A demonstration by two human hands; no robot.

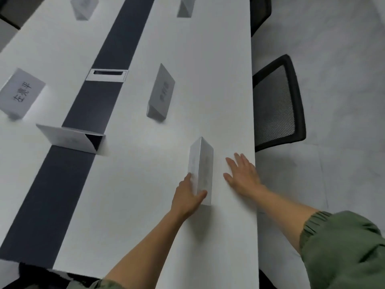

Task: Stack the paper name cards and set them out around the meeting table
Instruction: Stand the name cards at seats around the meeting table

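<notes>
A folded white paper name card (pixel 203 163) stands as a tent on the white meeting table (pixel 145 205), close to its right edge. My left hand (pixel 187 197) holds the near end of this card, fingers on its left face and thumb on its right face. My right hand (pixel 241 174) lies flat and open on the table just right of the card, apart from it. Several more tent cards stand further along: one ahead (pixel 161 92), one with dark characters at the left (pixel 19 93), one across the dark centre strip (pixel 68 138), and two at the far end (pixel 84 6) (pixel 186 6).
A dark strip (pixel 52 195) runs down the table's middle with a metal cable slot (pixel 107 75). A black mesh chair (pixel 278 103) stands by the right table edge, another chair (pixel 260 13) further along. Grey floor lies to the right.
</notes>
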